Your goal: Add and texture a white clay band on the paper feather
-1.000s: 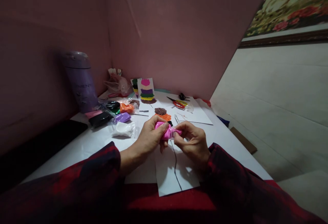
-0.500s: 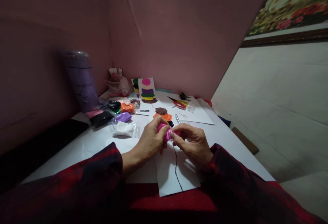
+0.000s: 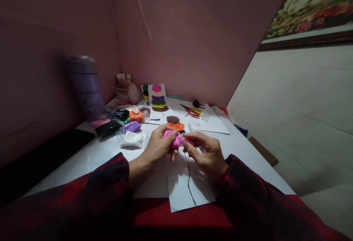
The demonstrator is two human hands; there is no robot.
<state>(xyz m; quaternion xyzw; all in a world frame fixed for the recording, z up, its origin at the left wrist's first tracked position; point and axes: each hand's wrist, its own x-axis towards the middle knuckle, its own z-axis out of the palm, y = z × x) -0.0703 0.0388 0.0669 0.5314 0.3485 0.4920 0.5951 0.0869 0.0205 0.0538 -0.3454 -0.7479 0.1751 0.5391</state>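
My left hand [image 3: 157,145] is wrapped round a bright pink packet of modelling clay [image 3: 174,141], its thumb lying on top. At the packet's right end, the thumb and fingers of my right hand [image 3: 206,151] pinch pink clay against the clear plastic. Both hands are above a white sheet of paper [image 3: 180,193] that bears a drawn dark line [image 3: 189,184]. Beyond my fingers, a brown textured patch [image 3: 173,119] and an orange one [image 3: 176,126] show on the paper, with a bit of black partly hidden by my hands.
Clay packets in purple [image 3: 132,126], white [image 3: 132,139], orange [image 3: 136,115] and black [image 3: 110,128] lie on the left. A purple bottle [image 3: 86,88] stands behind them. A colour-striped card [image 3: 158,99] leans at the back, with red-handled scissors [image 3: 193,112] to its right.
My left hand has shifted slightly left, and more of the pink packet shows between my hands. My right hand keeps pinching its right end.
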